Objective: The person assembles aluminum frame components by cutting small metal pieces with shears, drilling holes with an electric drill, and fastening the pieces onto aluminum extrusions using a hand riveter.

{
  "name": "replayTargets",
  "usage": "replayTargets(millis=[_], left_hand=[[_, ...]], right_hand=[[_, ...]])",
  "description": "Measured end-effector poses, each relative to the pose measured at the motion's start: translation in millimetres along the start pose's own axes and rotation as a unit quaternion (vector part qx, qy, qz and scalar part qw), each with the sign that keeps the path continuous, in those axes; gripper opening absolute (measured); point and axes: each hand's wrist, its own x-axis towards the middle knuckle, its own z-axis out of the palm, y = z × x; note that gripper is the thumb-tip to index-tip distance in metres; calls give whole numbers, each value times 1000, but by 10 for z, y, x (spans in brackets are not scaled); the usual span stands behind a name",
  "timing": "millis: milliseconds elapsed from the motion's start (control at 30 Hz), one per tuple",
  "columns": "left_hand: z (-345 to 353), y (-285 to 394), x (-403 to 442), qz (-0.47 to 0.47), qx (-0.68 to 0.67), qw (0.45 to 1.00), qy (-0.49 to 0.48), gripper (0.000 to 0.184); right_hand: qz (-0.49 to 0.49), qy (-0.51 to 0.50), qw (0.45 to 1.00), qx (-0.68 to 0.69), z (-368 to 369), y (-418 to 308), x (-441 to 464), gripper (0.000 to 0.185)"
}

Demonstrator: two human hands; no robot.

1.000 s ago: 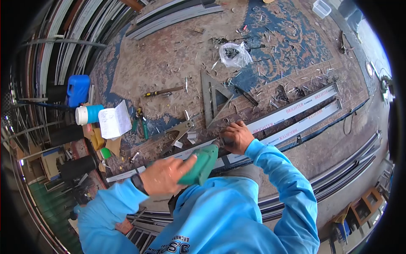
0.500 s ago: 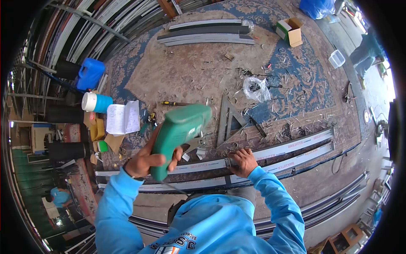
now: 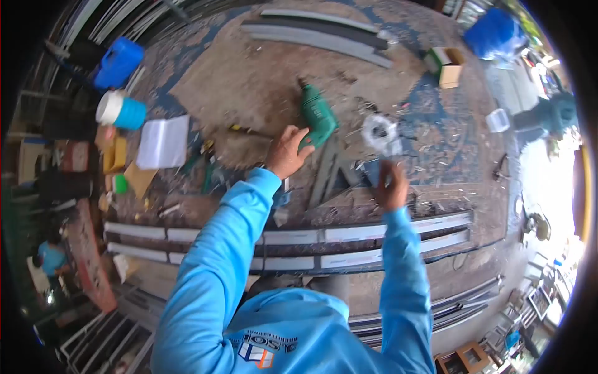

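Observation:
A green power drill [image 3: 319, 115] is over the worn carpet on the worktable, its chuck pointing away from me. My left hand [image 3: 288, 153] is closed at the end of the drill's handle. My right hand [image 3: 392, 185] is smeared by motion, with its fingers partly curled. Just beyond it lies a clear plastic bag [image 3: 381, 134] with small dark pieces inside. Between my hands is a metal set square [image 3: 325, 174]. Two long white-taped metal profiles [image 3: 355, 233] run across the table's near edge, below both hands.
A screwdriver [image 3: 249, 130] and an open notebook [image 3: 163, 142] lie to the left, near a blue-and-white jug [image 3: 129, 113]. More profiles [image 3: 317, 38] lie at the far side, with a small open carton [image 3: 450, 68] to their right. Screws and scraps litter the carpet.
The drill has moved forward and right, away from my body, with my left hand. My right hand has left the metal profile and moved forward toward the plastic bag. The view has shifted.

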Motion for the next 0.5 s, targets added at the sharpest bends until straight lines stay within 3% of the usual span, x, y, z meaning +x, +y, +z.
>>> replayTargets(millis=[33, 67, 100, 167, 200, 233, 333, 367, 467, 500], left_hand=[[-324, 63, -210, -20, -33, 999, -5, 49], [-526, -51, -521, -29, 3, 998, -57, 51], [-738, -162, -850, -32, 36, 993, -106, 52], [-1034, -179, -1350, -47, 86, 974, -206, 60], [-1108, -135, -1568, -60, 100, 957, -265, 68], [-1101, -142, -1663, -38, 151, 945, -289, 91], [-1038, -286, -1612, -129, 59, 949, -282, 103], [-1103, -322, -1648, -119, 74, 948, -285, 107], [-1258, -472, -1882, -119, 86, 936, -321, 108], [-1302, -371, -1874, -131, 115, 928, -330, 98]], right_hand=[[14, -9, 1000, -23, 157, 179, 291, 19], [67, -73, 994, -39, 182, 69, 641, 22], [-1, -87, 994, -60, 356, 337, 869, 24], [100, -194, 957, -191, 540, 464, 1206, 20], [74, -192, 953, -221, 580, 450, 1264, 22], [93, -208, 945, -235, 630, 444, 1313, 22], [134, -219, 927, -274, 588, 423, 1343, 22], [141, -217, 924, -282, 595, 383, 1353, 22], [102, -178, 952, -226, 493, 490, 1322, 23], [112, -158, 964, -182, 480, 550, 1291, 23]])
